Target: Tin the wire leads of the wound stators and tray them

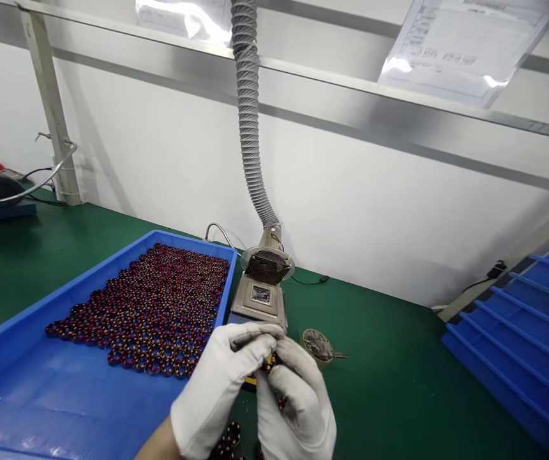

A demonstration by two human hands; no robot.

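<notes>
left hand (217,383) closed, pinching coil (269,365) | right hand (298,402) closed on same coil, probably two hands to keep so small part steady | coil between both hands, before fan (267,265) | tray (39,396) with coils (154,306) just left, easy reach

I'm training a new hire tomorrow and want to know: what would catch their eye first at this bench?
The blue tray on the left, packed with small red-and-copper coils, stands out against the green mat. At bottom centre, the left hand and right hand, both in white gloves, pinch a small coil between them. Behind them a grey ribbed hose drops to a fan unit.
</notes>
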